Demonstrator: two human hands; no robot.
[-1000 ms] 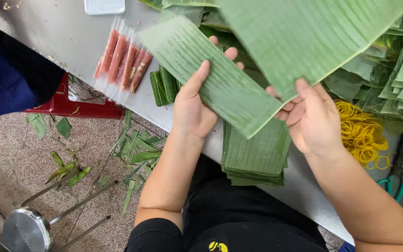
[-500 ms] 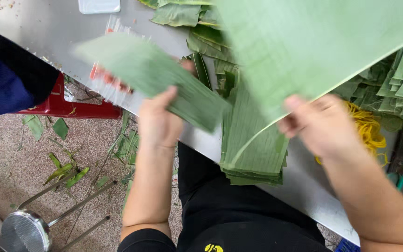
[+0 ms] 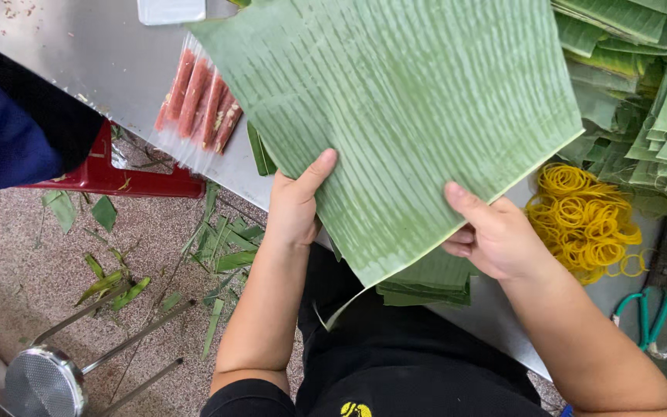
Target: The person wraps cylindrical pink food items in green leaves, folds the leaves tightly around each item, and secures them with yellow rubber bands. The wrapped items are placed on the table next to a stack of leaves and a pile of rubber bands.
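- At the far left a person's dark blue sleeve (image 3: 9,139) reaches in over the edge of the steel desk (image 3: 79,54); below it a red stool (image 3: 117,179) stands on the speckled floor (image 3: 17,255).
- On the floor lie scattered leaf scraps (image 3: 117,286), and at the lower left stands a metal stool with a perforated round seat (image 3: 44,382).
- On the desk, just left of the big leaf, lies a clear pack of pink sausage sticks (image 3: 198,104), overhanging the desk edge a little; a few folded green strips (image 3: 260,150) peek out beside it, partly under the leaf.
- The left hand (image 3: 296,205) has its grip closed on the left edge of a large banana leaf (image 3: 403,123): the thumb lies on top of the leaf, the fingers are tucked beneath it.
- The banana leaf is held up flat above the desk in the middle of the view, ribbed side up, its lower corner pointing down toward the person's lap.
- Under that corner, at the desk's near edge, sits a stack of cut leaf pieces (image 3: 426,282), mostly hidden by the leaf.
- The right hand (image 3: 496,239) has its grip closed on the lower right edge of the leaf, thumb on top, fingers curled below.
- Just right of that hand lies a heap of yellow rubber bands (image 3: 580,220) on the desk, with one loose band well off to the right.
- Behind the heap, at the upper right, piles of folded leaf strips (image 3: 650,100) fill the desk.
- At the lower right lie green-handled scissors (image 3: 650,320).
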